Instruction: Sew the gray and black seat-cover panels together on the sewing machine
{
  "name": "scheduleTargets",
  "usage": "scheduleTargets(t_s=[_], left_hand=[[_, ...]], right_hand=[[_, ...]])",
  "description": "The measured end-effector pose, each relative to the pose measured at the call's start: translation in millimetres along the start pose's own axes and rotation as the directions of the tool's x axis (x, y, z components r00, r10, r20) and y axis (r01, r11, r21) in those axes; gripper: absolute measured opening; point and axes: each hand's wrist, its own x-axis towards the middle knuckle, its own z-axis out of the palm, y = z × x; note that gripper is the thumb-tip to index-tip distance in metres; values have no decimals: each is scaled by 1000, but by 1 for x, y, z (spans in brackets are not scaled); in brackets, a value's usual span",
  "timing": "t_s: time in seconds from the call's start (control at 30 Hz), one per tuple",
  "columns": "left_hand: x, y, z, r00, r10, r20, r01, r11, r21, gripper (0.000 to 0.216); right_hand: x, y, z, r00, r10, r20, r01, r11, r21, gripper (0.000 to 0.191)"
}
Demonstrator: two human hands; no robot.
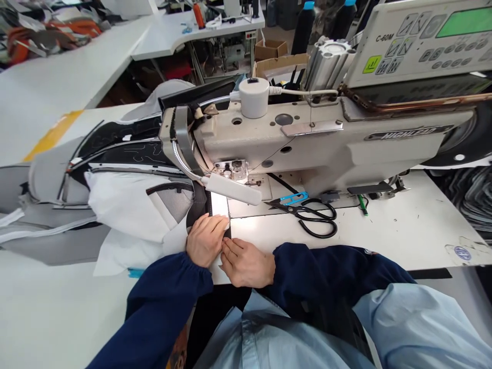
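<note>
My left hand (206,239) presses with curled fingers on the edge of a grey and black fabric piece (198,202), just in front of the sewing machine (326,148). Close beside it, my right hand (248,262) has its fingers drawn together at the end of a black strip (227,233) of that piece; the fingertips' exact grip is partly hidden. White backing sheet (123,205) and a mesh patch (175,201) show left of my hands. The machine's lamp (232,188) hangs above the fabric edge and hides part of the needle area.
Black-handled scissors (317,220) and blue thread snips (294,198) lie on the machine table (384,230), right of the needle. A control panel (418,46) tops the machine. The bulky grey fabric (57,246) spreads over the left. Behind stand a cardboard box (271,49) and another white table (169,43).
</note>
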Motion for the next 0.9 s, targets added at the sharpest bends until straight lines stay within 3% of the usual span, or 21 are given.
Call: scheduleTargets(t_s=[0.1,0.2,0.5,0.9], left_hand=[[1,-3,5,992,-24,-122,8,991,-131,20],[0,-8,6,986,-25,-166,-12,975,-220,17],[1,-13,5,985,1,-172,-47,963,-264,22],[21,-39,21,973,59,-225,-120,955,-272,25]], right_hand=[[4,19,4,999,41,-20,-40,998,42,26],[6,35,6,996,81,-38,-80,996,25,25],[7,27,11,996,42,81,-32,993,-117,30],[18,48,32,992,97,83,-83,983,-161,28]])
